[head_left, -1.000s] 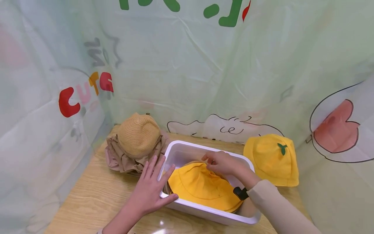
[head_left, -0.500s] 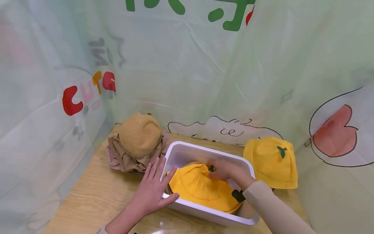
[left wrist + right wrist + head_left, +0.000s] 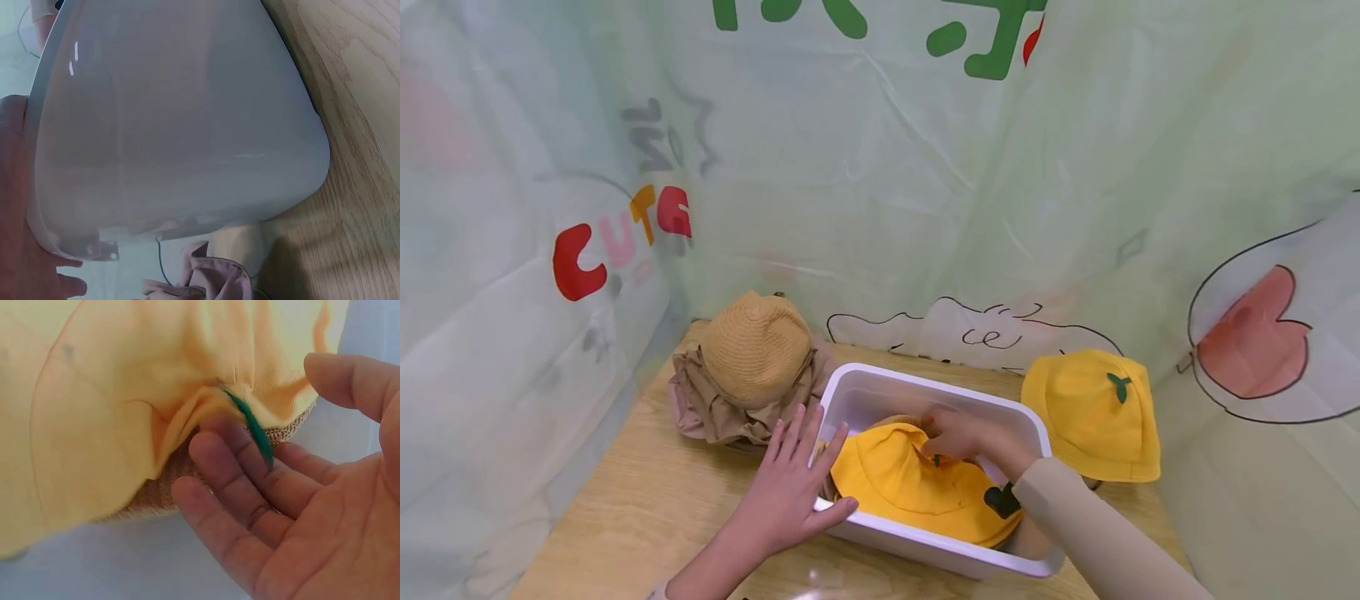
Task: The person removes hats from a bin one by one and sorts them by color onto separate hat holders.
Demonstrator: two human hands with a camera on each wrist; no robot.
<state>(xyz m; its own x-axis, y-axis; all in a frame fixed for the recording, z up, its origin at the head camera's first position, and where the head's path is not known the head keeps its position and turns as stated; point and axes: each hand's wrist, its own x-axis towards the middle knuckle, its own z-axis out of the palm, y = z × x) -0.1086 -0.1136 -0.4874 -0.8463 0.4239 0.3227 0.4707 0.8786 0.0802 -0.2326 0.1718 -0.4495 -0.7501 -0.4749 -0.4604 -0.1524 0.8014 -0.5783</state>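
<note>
In the head view a white plastic bin [image 3: 940, 387] stands on the table, holding a yellow bucket hat [image 3: 880, 483] with a green sprout. Part of a woven straw hat [image 3: 162, 490] shows under its edge in the right wrist view. My right hand [image 3: 958, 435] reaches into the bin; its loosely bent fingertips touch the yellow cloth beside the green leaf [image 3: 253, 428], while the thumb stays apart. My left hand [image 3: 784, 492] rests spread over the bin's left front corner, fingers straight. The left wrist view shows this hand's edge along the bin's outer wall [image 3: 187, 125].
Left of the bin, a straw hat [image 3: 756, 350] sits on crumpled brown fabric hats [image 3: 730, 417]. Another yellow hat [image 3: 1090, 408] with a sprout lies at the right. A printed curtain [image 3: 887, 208] surrounds the wooden table [image 3: 625, 500] at the back and sides.
My right hand has lowered into the bin onto the yellow hat and shifted slightly left; the hat's sprout now shows below the fingers. The left hand keeps its place on the bin.
</note>
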